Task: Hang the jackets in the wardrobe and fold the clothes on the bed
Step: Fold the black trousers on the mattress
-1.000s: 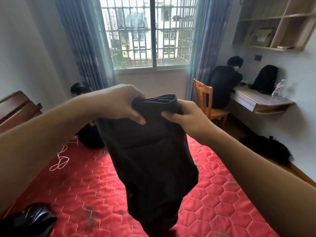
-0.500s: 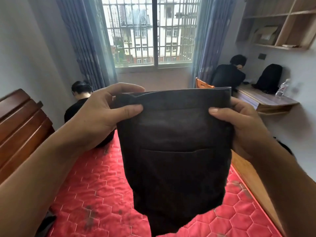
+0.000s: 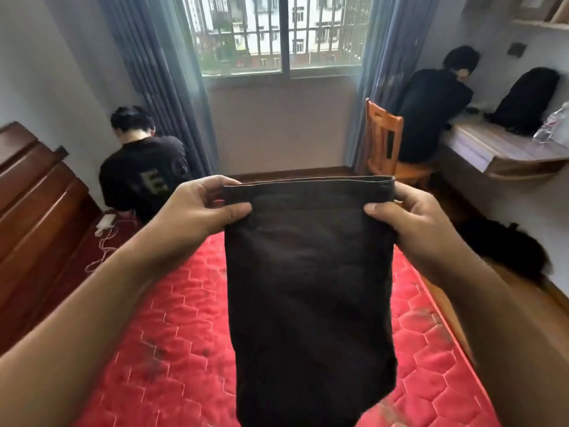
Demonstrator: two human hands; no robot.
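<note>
A pair of black trousers (image 3: 311, 291) hangs straight down in front of me over the red quilted bed (image 3: 172, 349), its waistband stretched flat and level. My left hand (image 3: 197, 211) pinches the left end of the waistband between thumb and fingers. My right hand (image 3: 412, 220) pinches the right end the same way. The lower part of the trousers runs out of the bottom of the frame. No jacket or wardrobe is in view.
A dark wooden headboard (image 3: 34, 211) stands at the left. One person in black (image 3: 144, 177) sits by the far left bed corner near a white charger cable (image 3: 104, 238). Another person (image 3: 431, 112) sits on a wooden chair (image 3: 385, 140) at the wall desk (image 3: 505, 152).
My hands have spread the waistband from a bunched grip to a flat, taut line and lowered it. The view has tilted down toward the bed.
</note>
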